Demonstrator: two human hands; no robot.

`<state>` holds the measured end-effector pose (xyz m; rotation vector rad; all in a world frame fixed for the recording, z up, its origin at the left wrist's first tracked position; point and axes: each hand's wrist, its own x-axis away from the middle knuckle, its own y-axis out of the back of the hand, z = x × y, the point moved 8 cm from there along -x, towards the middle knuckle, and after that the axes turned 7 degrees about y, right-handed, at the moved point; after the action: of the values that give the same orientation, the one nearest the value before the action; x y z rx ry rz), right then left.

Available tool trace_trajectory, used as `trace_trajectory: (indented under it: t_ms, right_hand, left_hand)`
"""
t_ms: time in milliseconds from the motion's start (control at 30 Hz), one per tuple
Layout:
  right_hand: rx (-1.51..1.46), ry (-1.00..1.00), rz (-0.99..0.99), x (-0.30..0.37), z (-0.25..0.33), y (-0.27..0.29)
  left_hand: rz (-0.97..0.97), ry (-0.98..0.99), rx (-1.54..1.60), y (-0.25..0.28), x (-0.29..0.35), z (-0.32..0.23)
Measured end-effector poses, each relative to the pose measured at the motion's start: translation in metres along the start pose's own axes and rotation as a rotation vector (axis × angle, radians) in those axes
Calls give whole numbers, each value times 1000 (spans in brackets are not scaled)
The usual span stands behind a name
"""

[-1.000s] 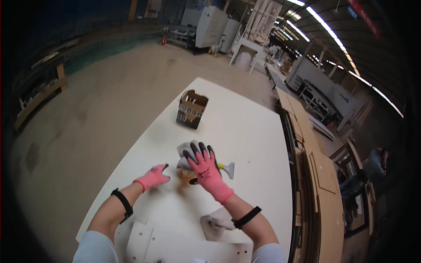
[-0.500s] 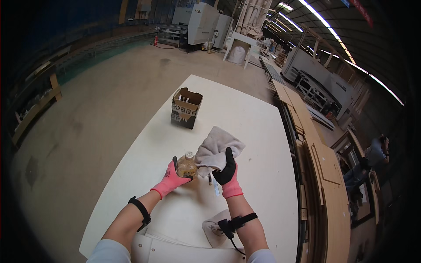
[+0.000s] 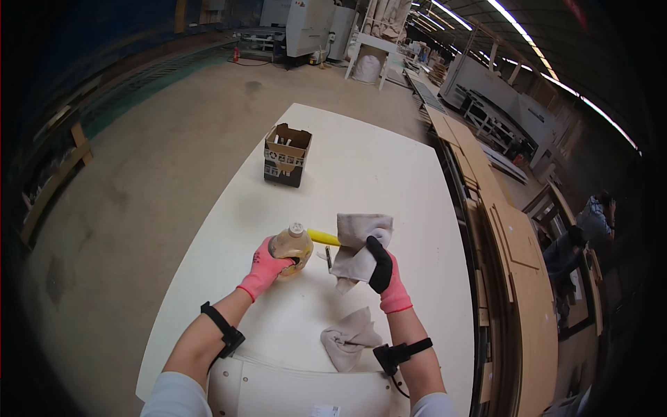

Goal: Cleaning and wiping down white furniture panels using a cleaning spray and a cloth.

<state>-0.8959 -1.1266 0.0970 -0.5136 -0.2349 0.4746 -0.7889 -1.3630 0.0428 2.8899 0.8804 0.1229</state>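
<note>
Above the white table, my left hand (image 3: 267, 267), in a pink and black glove, is closed round a clear plastic bottle (image 3: 292, 248) with a white cap, held nearly upright. My right hand (image 3: 386, 274), gloved alike, grips a grey cloth (image 3: 356, 251) that hangs down in folds. Between the two lies a yellow object (image 3: 324, 238), its right end hidden behind the cloth. Just below it, a small dark tool (image 3: 328, 258) rests on the table. Nearer to me, a second grey cloth (image 3: 349, 339) lies crumpled.
The white table (image 3: 229, 278) carries an open cardboard box (image 3: 283, 163) with several sticks in it, toward the far left. White panels (image 3: 292, 389) with holes lie at the near edge. Stacked wooden boards (image 3: 517, 264) run along the right side. Another person (image 3: 590, 222) is farther right.
My hands have drawn apart, the cloth moving right with my right hand. The yellow object and more of the near cloth have come into sight. The view has shifted slightly.
</note>
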Motion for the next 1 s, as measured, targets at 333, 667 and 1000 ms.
trace_trajectory:
  t_ms: [333, 667, 1000]
  right_hand:
    - [-421, -97, 134, 139, 1, -46]
    - [692, 628, -72, 238, 26, -9]
    - [926, 816, -158, 291, 55, -17]
  left_hand:
    - [68, -853, -865, -39, 115, -178]
    - [131, -1105, -1175, -77, 189, -203]
    - [79, -1115, -1126, -83, 220, -209]
